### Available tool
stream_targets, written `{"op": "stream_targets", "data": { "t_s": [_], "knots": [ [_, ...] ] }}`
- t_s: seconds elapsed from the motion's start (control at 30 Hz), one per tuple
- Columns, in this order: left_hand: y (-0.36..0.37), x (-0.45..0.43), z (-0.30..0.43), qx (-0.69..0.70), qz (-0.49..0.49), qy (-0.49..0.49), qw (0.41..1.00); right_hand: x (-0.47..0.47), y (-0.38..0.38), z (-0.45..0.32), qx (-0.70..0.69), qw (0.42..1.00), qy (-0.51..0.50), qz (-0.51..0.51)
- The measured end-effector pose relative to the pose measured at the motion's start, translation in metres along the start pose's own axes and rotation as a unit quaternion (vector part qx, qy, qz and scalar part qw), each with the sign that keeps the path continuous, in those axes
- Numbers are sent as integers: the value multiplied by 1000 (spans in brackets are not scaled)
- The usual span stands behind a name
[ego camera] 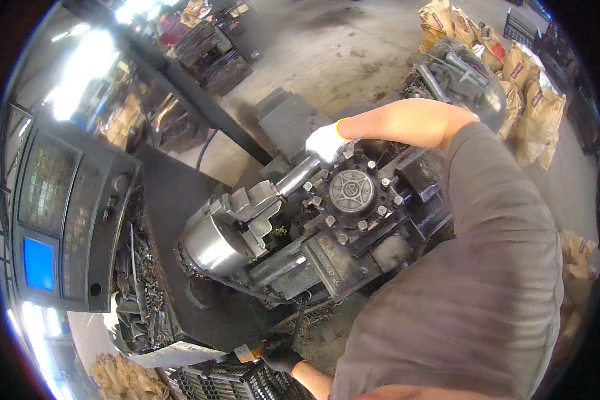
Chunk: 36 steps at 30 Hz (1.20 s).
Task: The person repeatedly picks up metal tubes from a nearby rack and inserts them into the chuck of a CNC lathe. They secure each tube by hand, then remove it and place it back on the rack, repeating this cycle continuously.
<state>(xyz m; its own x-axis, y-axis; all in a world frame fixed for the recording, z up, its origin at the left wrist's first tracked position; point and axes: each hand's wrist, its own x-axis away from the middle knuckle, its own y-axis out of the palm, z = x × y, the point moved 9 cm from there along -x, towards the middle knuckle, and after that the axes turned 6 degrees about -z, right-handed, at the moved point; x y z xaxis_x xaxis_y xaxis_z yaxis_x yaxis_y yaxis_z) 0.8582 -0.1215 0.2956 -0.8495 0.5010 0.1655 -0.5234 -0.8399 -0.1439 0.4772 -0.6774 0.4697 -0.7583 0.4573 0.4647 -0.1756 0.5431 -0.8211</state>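
Observation:
My right hand (326, 143), in a white glove with a yellow cuff, closes around the outer end of a shiny metal shaft (297, 178). The shaft's other end sits at the stepped jaws (245, 202) of a lathe chuck (215, 244). Just beside that hand is a round tool turret (352, 191) ringed with several square-headed bolts. Low in the picture my left hand (283, 358), in a dark glove with an orange cuff, is at a small orange object (249, 353); its fingers are too dark to tell whether they hold it.
A control panel (65, 220) with a blue screen stands at the left. Metal chips and tools fill a tray (142, 305) beside it. A black plastic crate (220, 382) is below my left hand. Paper sacks (535, 100) and a bin of metal parts (455, 75) stand upper right.

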Motion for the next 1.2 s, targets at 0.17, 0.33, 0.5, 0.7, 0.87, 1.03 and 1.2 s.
{"op": "stream_targets", "data": {
  "t_s": [0.17, 0.33, 0.5, 0.7, 0.87, 1.03, 1.2],
  "knots": [
    [-35, 8, 7, 301, -10, -25, 953, -36, 19, -8, -53, 996, -39, -67],
    [-10, -1, 18, 471, -249, -92, 841, -83, 15, -88, -396, 895, -80, -189],
    [-86, -34, -38, 190, -20, -47, 980, -66, -5, -91, -435, 898, 9, -59],
    [-72, 13, 45, -462, 132, 135, 866, 147, -66, -127, -128, 902, -180, 370],
    [43, 76, 270, -304, 228, 534, 755, 268, 3, -108, -357, 835, -133, 396],
    [186, -19, 452, -432, 154, 548, 699, 289, 33, -107, -385, 831, -133, 378],
    [240, -148, 502, -660, 100, 228, 709, 290, 38, -110, -295, 884, -132, 339]
  ]
}}
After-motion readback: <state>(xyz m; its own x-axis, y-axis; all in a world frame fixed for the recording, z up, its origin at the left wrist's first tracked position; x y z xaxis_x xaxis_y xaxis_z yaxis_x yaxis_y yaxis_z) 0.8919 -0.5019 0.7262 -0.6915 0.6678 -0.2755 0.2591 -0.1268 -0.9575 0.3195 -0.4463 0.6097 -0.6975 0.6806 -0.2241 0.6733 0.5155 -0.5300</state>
